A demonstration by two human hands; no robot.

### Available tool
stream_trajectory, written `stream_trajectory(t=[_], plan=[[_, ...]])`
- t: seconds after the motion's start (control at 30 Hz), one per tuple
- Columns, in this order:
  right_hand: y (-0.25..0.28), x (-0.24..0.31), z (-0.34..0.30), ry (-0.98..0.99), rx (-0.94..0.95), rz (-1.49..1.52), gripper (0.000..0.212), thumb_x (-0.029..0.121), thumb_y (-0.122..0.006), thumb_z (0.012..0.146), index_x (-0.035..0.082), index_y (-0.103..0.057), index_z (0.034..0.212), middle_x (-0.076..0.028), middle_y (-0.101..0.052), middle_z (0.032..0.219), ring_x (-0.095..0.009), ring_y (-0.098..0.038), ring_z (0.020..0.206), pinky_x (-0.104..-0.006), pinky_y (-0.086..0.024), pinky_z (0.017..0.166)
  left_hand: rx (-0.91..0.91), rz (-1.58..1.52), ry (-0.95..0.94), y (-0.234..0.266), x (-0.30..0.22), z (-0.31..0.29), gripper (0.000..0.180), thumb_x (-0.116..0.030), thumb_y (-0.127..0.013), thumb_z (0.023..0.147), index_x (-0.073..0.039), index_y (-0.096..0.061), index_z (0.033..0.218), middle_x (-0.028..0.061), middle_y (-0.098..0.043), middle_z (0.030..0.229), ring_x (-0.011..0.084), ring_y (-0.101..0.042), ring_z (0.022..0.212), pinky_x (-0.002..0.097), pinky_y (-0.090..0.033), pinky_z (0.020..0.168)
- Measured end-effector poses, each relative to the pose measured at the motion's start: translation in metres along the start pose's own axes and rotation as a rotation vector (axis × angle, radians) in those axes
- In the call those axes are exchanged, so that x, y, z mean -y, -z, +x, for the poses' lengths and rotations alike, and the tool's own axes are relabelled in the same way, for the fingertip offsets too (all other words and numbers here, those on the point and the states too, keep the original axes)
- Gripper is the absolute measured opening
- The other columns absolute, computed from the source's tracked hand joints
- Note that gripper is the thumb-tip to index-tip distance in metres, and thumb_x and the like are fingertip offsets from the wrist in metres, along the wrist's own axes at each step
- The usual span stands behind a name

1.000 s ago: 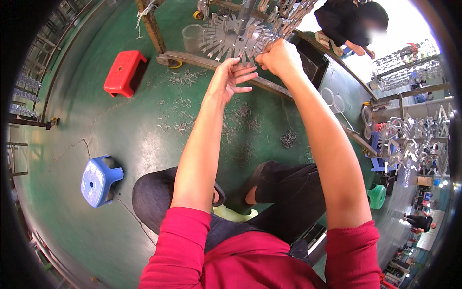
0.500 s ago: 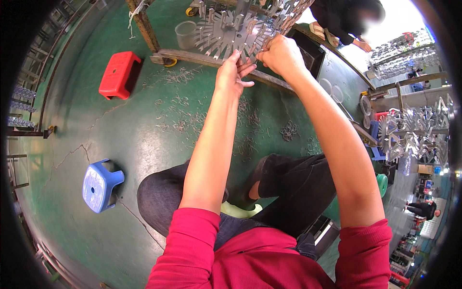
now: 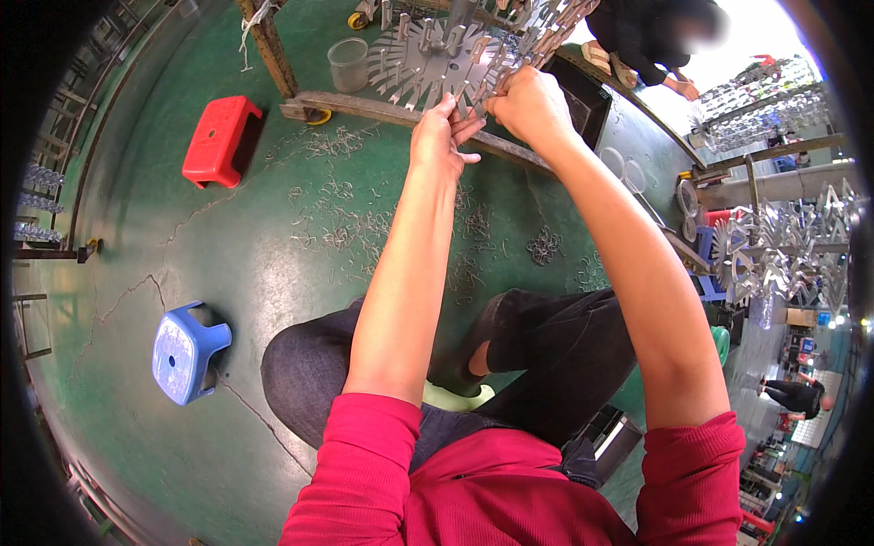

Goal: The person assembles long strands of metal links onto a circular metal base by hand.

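Observation:
At the top centre is a grey metal disc (image 3: 435, 75), its rim cut into many radial fins with upright prongs. My left hand (image 3: 441, 138) is at its near rim, palm turned up. The thumb and nearest finger close around the fin ends, while the other fingers are loosely apart. My right hand (image 3: 532, 102) is bent in a pinch at the disc's right side, beside a stack of metal prongs (image 3: 557, 27). Whatever lies between those fingertips is hidden by the hand.
Small bent metal pieces (image 3: 350, 227) litter the green floor. A red stool (image 3: 217, 141) and a blue stool (image 3: 179, 355) stand left. A clear plastic tub (image 3: 348, 65) is beside the wooden frame (image 3: 364, 106). Another person (image 3: 637, 45) crouches at upper right near racks of metal parts (image 3: 792, 250).
Both hands keep almost the same place at the disc's rim, with only slight finger movement. The stools and floor sit slightly further left in the view.

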State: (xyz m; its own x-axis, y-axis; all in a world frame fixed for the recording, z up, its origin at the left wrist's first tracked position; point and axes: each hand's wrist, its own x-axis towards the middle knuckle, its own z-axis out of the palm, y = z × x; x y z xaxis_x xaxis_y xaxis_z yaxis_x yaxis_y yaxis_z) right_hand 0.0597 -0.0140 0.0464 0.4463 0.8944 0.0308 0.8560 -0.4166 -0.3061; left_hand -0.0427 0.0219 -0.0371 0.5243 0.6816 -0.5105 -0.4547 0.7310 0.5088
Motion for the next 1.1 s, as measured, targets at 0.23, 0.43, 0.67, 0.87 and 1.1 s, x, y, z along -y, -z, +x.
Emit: stream_trajectory(t=[0.23,0.43,0.67,0.87,1.1], plan=[[0.000,0.001,-0.006,-0.021,-0.001,0.032,0.021,0.017,-0.064,0.065,0.002,-0.068,0.079,-0.021,-0.064,0.082,-0.035,-0.063,0.083,-0.0400,-0.050,0.075,0.005,-0.013,0.001,0.001,0.000,-0.005,0.024,-0.035,-0.050,0.089,-0.012,-0.058,0.092,0.0044,-0.060,0.094,0.0271,-0.058,0.097,0.0742,-0.011,0.091],[0.002,0.003,-0.014,-0.032,-0.007,0.047,0.021,0.016,-0.064,0.064,0.001,-0.068,0.077,-0.022,-0.064,0.082,-0.035,-0.063,0.084,-0.0401,-0.050,0.075,-0.006,-0.006,-0.008,-0.001,0.000,-0.013,0.021,-0.029,-0.045,0.092,-0.012,-0.053,0.081,0.0083,-0.063,0.091,0.0293,-0.058,0.103,0.0765,-0.011,0.090],[-0.001,-0.001,-0.015,-0.061,-0.024,0.105,0.021,0.017,-0.063,0.065,0.000,-0.067,0.077,-0.023,-0.064,0.083,-0.036,-0.062,0.084,-0.0405,-0.050,0.075,0.003,0.030,-0.001,0.002,0.004,-0.017,0.020,-0.031,-0.046,0.091,-0.013,-0.054,0.085,0.0052,-0.063,0.093,0.0287,-0.058,0.103,0.0765,-0.012,0.089],[0.005,0.003,-0.035,-0.063,-0.103,0.125,0.017,0.018,-0.064,0.068,0.003,-0.068,0.075,-0.022,-0.064,0.079,-0.036,-0.063,0.079,-0.0411,-0.051,0.070,0.070,0.106,0.012,0.015,0.009,-0.006,0.025,-0.041,-0.052,0.086,-0.017,-0.053,0.081,0.0010,-0.063,0.093,0.0270,-0.059,0.099,0.0759,-0.017,0.086],[0.027,0.009,-0.047,-0.060,-0.161,0.193,0.016,0.021,-0.066,0.074,0.008,-0.068,0.082,-0.017,-0.065,0.079,-0.034,-0.064,0.078,-0.0399,-0.050,0.071,0.049,0.083,0.008,0.017,0.004,-0.001,0.024,-0.036,-0.044,0.091,-0.014,-0.053,0.085,0.0056,-0.061,0.102,0.0326,-0.054,0.109,0.0767,-0.015,0.089]])
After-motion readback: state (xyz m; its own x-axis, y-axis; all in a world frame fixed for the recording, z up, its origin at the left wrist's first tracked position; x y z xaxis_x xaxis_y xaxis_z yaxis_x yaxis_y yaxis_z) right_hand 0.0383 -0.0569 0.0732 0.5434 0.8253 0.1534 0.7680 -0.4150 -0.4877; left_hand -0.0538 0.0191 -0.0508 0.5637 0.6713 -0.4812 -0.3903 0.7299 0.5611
